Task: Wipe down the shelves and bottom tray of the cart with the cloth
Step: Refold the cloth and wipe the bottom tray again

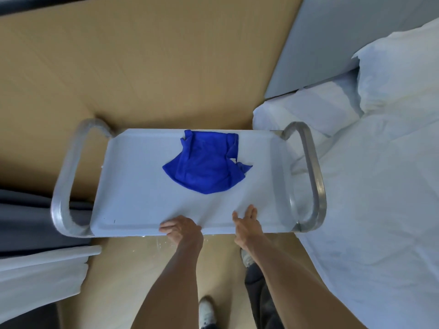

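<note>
1. Cart [71,176]: viewed from above; only the top shelf [142,198] is visible, white, with a raised rim and a metal loop handle at each end. The lower shelves and bottom tray are hidden beneath it. A bed [368,186] with white linen lies close along the cart's right end.

2. Cloth [205,161]: blue, crumpled, lying loose on the top shelf toward the far edge, right of centre. Neither hand touches it.

3. Left hand [180,227]: at the near rim, fingers [166,230] curled over the edge and apparently gripping it.

4. Right hand [247,224]: beside the left at the same rim, fingers [249,210] extended and resting flat on the shelf surface, holding nothing.

5. Judgement on the step: wiping has not begun. One hand should steady the rim while the other takes up the cloth, flattens it into a pad, and works in overlapping strokes from far edge to near, including the rim corners, before moving down to the hidden levels.
</note>
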The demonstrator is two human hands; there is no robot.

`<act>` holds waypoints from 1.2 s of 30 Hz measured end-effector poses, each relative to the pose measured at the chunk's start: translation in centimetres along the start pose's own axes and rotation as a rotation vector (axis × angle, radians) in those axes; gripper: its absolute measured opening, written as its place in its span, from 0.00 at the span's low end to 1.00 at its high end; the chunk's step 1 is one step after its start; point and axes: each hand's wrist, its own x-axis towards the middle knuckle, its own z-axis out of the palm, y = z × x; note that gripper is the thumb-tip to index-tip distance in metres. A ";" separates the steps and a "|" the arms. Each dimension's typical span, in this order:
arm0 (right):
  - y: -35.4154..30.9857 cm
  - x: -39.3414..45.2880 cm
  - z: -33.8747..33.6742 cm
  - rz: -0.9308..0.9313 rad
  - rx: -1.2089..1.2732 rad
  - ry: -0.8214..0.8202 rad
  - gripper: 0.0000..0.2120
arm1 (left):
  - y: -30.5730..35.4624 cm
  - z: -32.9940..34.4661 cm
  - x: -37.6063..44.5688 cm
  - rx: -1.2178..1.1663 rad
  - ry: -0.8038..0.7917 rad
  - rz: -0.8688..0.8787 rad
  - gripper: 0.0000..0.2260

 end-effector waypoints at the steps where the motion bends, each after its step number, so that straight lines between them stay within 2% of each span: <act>1: 0.4 0.6 -0.8 -0.011 -0.006 -0.008 0.36 | 0.6 -0.2 0.0 -0.004 0.006 -0.016 0.42; 5: 2.1 3.6 -4.0 -0.058 -0.005 -0.023 0.34 | 3.4 -1.0 0.1 -0.044 0.049 -0.073 0.44; 9: 3.9 6.7 -6.8 -0.103 -0.012 -0.003 0.34 | 7.4 -2.1 1.0 -0.231 -0.007 -0.170 0.43; 16: 6.5 11.0 -11.1 -0.133 -0.077 0.044 0.35 | 12.8 -5.0 2.2 -0.249 -0.086 -0.200 0.43; 19: 6.3 11.9 -12.6 -0.118 -0.068 0.032 0.34 | 13.7 -6.6 2.9 -0.114 -0.079 -0.129 0.37; 24: 4.9 13.7 -14.2 -0.099 0.011 0.041 0.41 | 13.5 -10.4 5.0 -0.143 0.006 -0.091 0.11; 25: 4.7 14.0 -14.5 -0.089 0.004 0.031 0.40 | 13.5 -11.2 5.7 -0.168 0.041 -0.100 0.10; 28: 3.9 15.2 -16.3 -0.044 -0.024 0.036 0.24 | 13.7 -13.7 7.6 -0.252 0.185 -0.004 0.14; 30: 3.2 16.4 -17.5 -0.036 -0.041 0.168 0.16 | 14.2 -14.9 9.0 -0.234 0.255 0.117 0.18; 31: 2.7 17.1 -18.0 -0.076 -0.048 0.283 0.16 | 14.4 -15.4 9.6 -0.217 0.278 0.164 0.19; 33: 1.4 18.7 -18.6 -0.233 -0.092 0.450 0.25 | 14.6 -16.2 11.0 -0.205 0.323 0.235 0.20; 35: -0.1 20.2 -18.9 -0.322 -0.157 0.420 0.33 | 14.9 -16.6 12.3 -0.175 0.306 0.297 0.20; 36: -0.7 21.0 -19.0 -0.318 -0.186 0.393 0.33 | 15.1 -16.5 12.9 -0.151 0.277 0.321 0.21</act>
